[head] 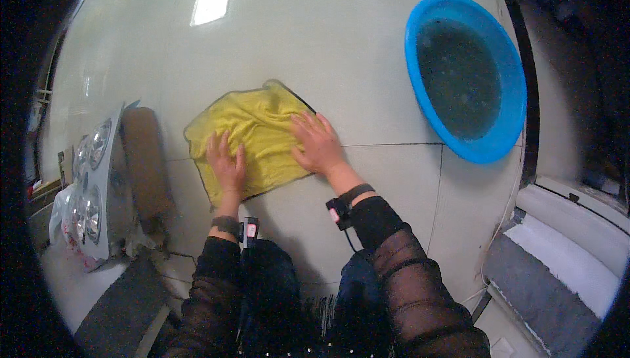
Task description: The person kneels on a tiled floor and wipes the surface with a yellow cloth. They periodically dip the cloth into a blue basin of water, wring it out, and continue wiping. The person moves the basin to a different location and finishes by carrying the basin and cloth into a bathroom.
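A yellow cloth with a dark edge [266, 136] lies spread and wrinkled on the pale tiled floor [315, 48]. Flat on its left part rests my left hand [227, 162], fingers apart. My right hand [319, 145] presses on the cloth's right edge, its fingers spread too. Neither hand grips the fabric. To the right of the cloth stands a blue plastic basin [509, 112] holding dark, murky water [460, 80]. Both wrists wear straps with small black devices.
At the left stand a panel with round lamps [98, 185] and a long brown object [147, 166] beside it. Grey mats [128, 304] lie at lower left; grey and white fabric [546, 269] is at lower right. A thin cable [507, 215] runs along the right side.
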A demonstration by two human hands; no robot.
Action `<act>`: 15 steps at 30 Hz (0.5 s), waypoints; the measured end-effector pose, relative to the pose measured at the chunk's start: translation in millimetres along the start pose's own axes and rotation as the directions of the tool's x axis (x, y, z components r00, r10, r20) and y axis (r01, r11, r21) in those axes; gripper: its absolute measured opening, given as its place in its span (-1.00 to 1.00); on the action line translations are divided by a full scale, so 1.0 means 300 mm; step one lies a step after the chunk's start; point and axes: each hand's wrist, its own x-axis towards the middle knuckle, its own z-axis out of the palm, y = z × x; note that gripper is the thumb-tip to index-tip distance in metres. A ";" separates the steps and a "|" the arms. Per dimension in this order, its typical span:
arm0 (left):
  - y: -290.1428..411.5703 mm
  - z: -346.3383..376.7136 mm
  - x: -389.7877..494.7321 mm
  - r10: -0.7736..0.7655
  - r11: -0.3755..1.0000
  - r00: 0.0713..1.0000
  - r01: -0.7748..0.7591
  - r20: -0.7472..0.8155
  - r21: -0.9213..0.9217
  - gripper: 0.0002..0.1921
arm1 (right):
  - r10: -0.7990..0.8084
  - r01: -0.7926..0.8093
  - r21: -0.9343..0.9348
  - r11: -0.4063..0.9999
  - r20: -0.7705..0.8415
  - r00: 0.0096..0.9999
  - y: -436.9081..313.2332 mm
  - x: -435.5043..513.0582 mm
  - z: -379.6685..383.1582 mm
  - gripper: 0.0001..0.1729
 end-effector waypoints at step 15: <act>0.714 0.247 -0.173 0.125 0.870 0.825 -0.358 0.551 0.339 -0.31 | 0.276 -0.305 -0.213 0.928 -0.158 0.948 0.296 -0.491 -0.140 -0.40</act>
